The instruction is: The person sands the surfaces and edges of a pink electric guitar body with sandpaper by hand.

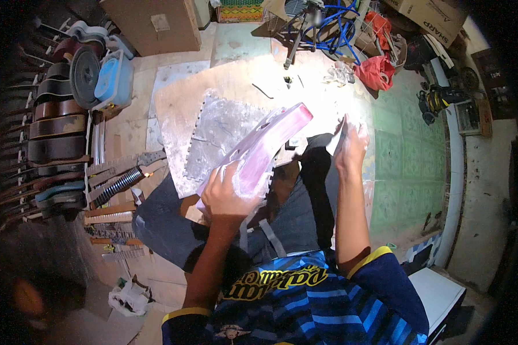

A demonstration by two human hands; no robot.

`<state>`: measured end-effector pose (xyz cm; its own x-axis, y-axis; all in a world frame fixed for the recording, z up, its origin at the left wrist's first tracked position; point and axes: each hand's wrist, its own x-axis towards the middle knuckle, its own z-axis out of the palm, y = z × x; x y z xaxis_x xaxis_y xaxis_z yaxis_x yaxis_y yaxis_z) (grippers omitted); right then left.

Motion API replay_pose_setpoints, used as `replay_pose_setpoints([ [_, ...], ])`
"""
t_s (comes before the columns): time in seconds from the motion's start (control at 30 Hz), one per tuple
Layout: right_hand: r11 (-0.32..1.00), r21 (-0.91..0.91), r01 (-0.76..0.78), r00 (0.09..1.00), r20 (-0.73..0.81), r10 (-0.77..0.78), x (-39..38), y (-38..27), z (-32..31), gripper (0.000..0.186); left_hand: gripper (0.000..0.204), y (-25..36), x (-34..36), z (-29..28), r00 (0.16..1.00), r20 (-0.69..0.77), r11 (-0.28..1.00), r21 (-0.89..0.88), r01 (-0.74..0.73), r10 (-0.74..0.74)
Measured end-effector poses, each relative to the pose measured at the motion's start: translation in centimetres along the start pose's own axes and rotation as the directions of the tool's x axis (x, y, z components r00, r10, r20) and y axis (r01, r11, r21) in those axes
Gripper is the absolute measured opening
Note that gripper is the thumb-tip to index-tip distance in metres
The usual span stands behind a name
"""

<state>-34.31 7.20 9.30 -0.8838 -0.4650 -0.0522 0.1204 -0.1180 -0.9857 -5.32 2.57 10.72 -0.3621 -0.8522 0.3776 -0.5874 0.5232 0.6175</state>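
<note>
My left hand [227, 192] is closed round the lower end of a dusty pink guitar body [270, 144], seen nearly edge-on. It is tilted, its redder end pointing up and right, and white powder coats its side. To the right of it, apart from it, my right hand [352, 148] is raised, powdered white. Its fingers are pressed together along something thin and greyish that I cannot make out. Beneath the guitar body lies a grey foam mat [221, 129] with toothed edges, dusted white, on a plywood sheet [172, 103].
Several guitars [60, 118] stand in a row at the left, beside a clear tub [118, 80] with a blue container. Saws [124, 167] and other tools lie left of my leg. Coiled blue hose [342, 34] and a red bag [377, 72] are at the far right.
</note>
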Motion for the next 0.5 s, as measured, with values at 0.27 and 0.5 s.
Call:
replay_pose_setpoints([
  [0.27,0.871,-0.036,-0.490,0.777,0.435,0.455,-5.0,0.1,-2.3,0.025,0.056,-0.1,1.7,-0.9,0.997,0.009,0.996,0.049,0.073,-0.073],
  [0.5,0.488,0.223,-0.844,0.500,0.658,0.563,-6.4,-0.2,-0.6,0.034,0.055,-0.7,2.3,-1.0,0.996,0.013,0.996,0.016,0.088,-0.088],
])
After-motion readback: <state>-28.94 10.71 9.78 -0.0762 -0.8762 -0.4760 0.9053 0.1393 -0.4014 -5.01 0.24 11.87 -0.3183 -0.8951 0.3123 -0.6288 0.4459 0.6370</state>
